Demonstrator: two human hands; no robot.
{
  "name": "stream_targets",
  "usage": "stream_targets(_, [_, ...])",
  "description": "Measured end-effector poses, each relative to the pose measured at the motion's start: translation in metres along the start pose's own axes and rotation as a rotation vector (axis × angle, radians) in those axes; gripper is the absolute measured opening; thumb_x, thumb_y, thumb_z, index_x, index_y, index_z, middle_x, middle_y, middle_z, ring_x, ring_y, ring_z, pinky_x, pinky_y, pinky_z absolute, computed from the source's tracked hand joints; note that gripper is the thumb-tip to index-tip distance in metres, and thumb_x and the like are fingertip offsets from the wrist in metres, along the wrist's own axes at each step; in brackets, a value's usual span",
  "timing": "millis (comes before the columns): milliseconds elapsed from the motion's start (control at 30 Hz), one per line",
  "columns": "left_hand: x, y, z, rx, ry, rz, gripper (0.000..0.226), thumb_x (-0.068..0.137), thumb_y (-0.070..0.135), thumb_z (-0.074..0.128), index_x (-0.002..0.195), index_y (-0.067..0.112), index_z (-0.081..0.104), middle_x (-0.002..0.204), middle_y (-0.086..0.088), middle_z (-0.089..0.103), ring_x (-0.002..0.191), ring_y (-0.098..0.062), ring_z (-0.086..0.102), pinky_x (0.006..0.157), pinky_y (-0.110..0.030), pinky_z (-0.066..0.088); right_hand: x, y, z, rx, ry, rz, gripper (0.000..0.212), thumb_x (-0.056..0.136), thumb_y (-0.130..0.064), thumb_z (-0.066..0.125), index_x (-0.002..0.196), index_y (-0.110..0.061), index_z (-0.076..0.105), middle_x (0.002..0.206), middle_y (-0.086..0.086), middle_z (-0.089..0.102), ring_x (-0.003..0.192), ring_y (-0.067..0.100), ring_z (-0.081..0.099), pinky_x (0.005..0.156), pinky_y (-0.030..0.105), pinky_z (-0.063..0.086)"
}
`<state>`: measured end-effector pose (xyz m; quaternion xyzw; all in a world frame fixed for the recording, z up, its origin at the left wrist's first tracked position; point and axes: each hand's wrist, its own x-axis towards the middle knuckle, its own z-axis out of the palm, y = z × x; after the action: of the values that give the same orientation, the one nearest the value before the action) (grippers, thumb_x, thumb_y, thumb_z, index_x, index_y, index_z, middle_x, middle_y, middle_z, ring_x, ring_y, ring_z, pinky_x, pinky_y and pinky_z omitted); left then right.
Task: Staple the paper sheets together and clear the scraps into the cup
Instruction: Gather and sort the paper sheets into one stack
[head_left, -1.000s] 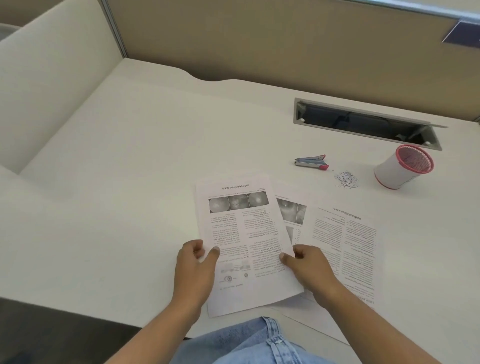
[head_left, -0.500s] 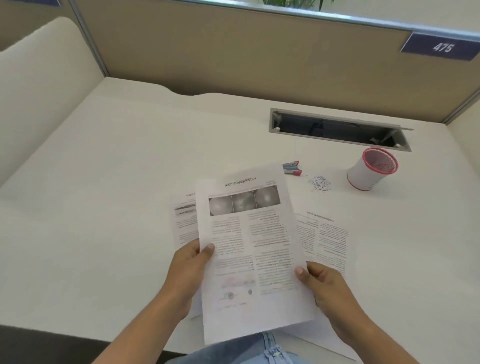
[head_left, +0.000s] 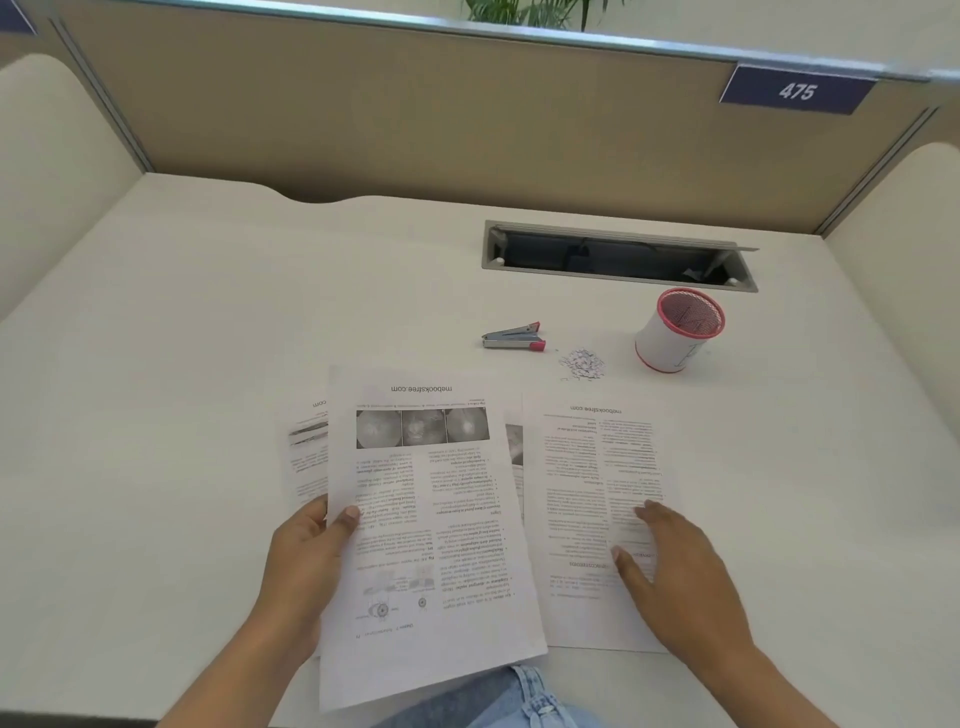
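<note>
On counter: left hand (head_left: 306, 556) pinches top printed sheet (head_left: 426, 519); right hand (head_left: 675, 566), grip spread flat on right sheet (head_left: 597, 493), nearer stapler (head_left: 513, 336) beyond.

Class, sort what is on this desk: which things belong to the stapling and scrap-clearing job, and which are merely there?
Belongs to the job:
printed sheets
stapler
pile of scraps
red-rimmed cup
left hand, gripping sheets
right hand, flat on a sheet

Merely there:
cable tray
sign 475
plant
</note>
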<state>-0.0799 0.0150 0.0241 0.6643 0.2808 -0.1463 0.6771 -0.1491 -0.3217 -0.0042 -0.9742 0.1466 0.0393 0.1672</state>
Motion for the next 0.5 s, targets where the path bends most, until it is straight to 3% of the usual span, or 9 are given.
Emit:
stream_targets(100, [-0.001, -0.001, 0.004, -0.025, 0.002, 0.001, 0.019, 0.1, 0.01, 0.056, 0.11, 0.016, 0.072, 0.099, -0.004, 0.08, 0.086, -0.024, 0.077, 0.062, -0.031, 0.059, 0.003, 0.003, -0.005, -0.111, -0.004, 0.277, 0.075, 0.083, -0.056, 0.059, 0.136, -0.006, 0.044, 0.133, 0.011, 0.053, 0.12, 0.031, 0.049, 0.092, 0.041, 0.048])
stream_targets(200, [-0.002, -0.001, 0.007, -0.049, 0.006, -0.003, 0.02, 0.1, 0.01, 0.056, 0.111, 0.015, 0.072, 0.1, -0.005, 0.08, 0.088, -0.026, 0.077, 0.061, -0.031, 0.06, 0.009, 0.003, -0.01, -0.181, -0.094, 0.407, 0.076, 0.074, -0.066, 0.061, 0.121, -0.008, 0.048, 0.119, 0.012, 0.054, 0.108, 0.031, 0.053, 0.076, 0.039, 0.05])
stream_targets(300, [-0.002, 0.001, 0.011, -0.068, 0.003, -0.004, 0.02, 0.101, 0.01, 0.056, 0.112, 0.015, 0.072, 0.101, -0.005, 0.08, 0.087, -0.026, 0.077, 0.059, -0.031, 0.061, 0.015, 0.005, -0.008, -0.08, -0.127, 0.449, 0.07, 0.07, -0.062, 0.07, 0.112, -0.009, 0.05, 0.112, 0.012, 0.053, 0.105, 0.032, 0.054, 0.075, 0.039, 0.05])
stream_targets(500, [0.0, -0.001, 0.013, -0.062, 0.007, -0.005, 0.019, 0.101, 0.01, 0.056, 0.109, 0.017, 0.072, 0.099, -0.005, 0.08, 0.084, -0.024, 0.077, 0.056, -0.028, 0.06, 0.021, 0.013, -0.01, 0.202, -0.158, 0.52, 0.084, 0.064, -0.043, 0.085, 0.127, -0.007, 0.044, 0.12, 0.014, 0.063, 0.106, 0.032, 0.062, 0.073, 0.033, 0.044])
